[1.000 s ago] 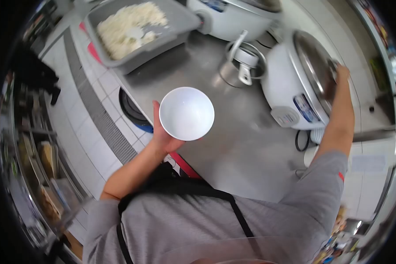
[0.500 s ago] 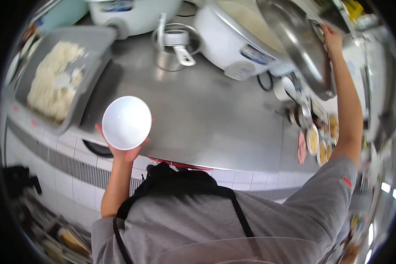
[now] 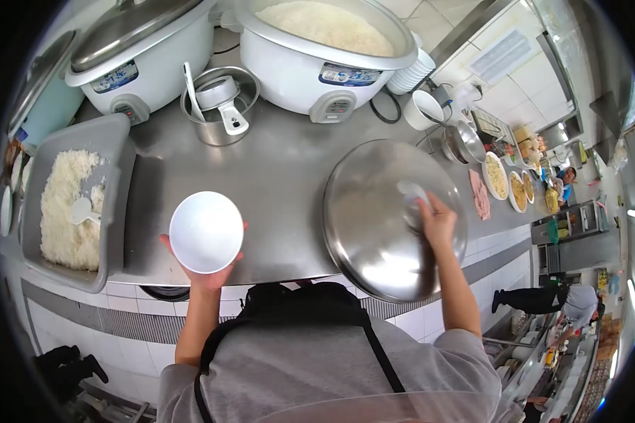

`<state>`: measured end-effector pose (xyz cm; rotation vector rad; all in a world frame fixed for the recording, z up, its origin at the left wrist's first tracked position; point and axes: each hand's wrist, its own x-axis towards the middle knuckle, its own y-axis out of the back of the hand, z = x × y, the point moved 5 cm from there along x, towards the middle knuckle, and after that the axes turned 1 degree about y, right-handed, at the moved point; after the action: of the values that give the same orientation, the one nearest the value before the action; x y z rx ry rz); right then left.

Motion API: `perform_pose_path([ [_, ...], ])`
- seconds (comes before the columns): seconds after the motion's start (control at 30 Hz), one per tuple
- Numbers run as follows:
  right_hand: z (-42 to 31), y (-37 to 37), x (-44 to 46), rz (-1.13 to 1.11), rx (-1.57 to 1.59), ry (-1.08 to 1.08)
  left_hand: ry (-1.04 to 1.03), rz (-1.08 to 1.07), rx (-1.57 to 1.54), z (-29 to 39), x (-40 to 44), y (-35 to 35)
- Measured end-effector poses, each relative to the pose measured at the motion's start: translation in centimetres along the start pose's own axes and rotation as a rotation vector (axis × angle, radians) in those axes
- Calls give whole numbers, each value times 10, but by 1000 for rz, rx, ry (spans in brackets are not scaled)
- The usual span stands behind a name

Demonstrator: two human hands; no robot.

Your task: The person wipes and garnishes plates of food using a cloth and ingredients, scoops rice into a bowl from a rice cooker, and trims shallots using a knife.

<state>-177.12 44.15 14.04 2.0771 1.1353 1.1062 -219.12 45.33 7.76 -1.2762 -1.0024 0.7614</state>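
My left hand (image 3: 210, 277) is closed around the underside of a white bowl (image 3: 207, 233), its inside facing up with nothing in it. My right hand (image 3: 439, 222) grips the knob of a large round metal lid (image 3: 374, 218). The lid is over the right part of the steel counter and juts past its front edge; whether it rests there I cannot tell. Behind it stands an uncovered white rice cooker (image 3: 282, 74), full of cooked rice (image 3: 324, 27).
A grey tub (image 3: 113, 204) of rice with a white scoop (image 3: 85, 211) is at left. A second, lidded cooker (image 3: 155, 70) stands behind. A metal pot (image 3: 219, 132) holds handled utensils. Stacked bowls (image 3: 413, 70), a pink cloth (image 3: 479, 194) and food dishes (image 3: 495, 176) line the right.
The lid has come down from beside the open cooker to the counter's front right, with my right hand on its knob. The camera view has shifted. My left hand still holds the bowl.
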Motion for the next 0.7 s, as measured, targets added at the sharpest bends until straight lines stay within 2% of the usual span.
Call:
perform_pose_path([
  [0.1,7,-46,7,-60,45,-35,-32,3,-13,-6,2,-2],
  [0.23,25,-78,24,-30,81,78,-103,61,-35,-10,-14,-8],
  [0.3,26,-81,35,11,38,169,-180,125,-36,-7,-30,-3],
  [0.33,23,-82,42,-64,-185,210,-231,125,20,-3,-38,-2],
  [0.37,1,-86,57,-74,-164,242,-269,118,30,-1,-47,-1],
  [0.43,-78,-85,82,186,-99,603,-381,205,59,3,-68,5],
  [0.47,-133,-97,94,143,21,684,-407,195,44,3,-74,3],
  [0.5,-187,-114,103,106,188,871,-417,188,52,1,-80,3],
  [0.53,-233,-143,109,50,226,1017,-490,241,37,2,-87,8],
  [0.57,-289,-163,110,41,320,1266,-567,289,23,3,-95,15],
  [0.6,-324,-206,114,14,273,1409,-632,316,7,5,-106,24],
  [0.63,-354,-243,116,-110,115,1512,-650,297,24,3,-109,20],
  [0.67,-372,-288,120,-41,-132,1649,-645,219,45,0,-107,8],
  [0.7,-382,-310,130,-20,-113,1657,-638,148,66,-4,-108,-2],
])
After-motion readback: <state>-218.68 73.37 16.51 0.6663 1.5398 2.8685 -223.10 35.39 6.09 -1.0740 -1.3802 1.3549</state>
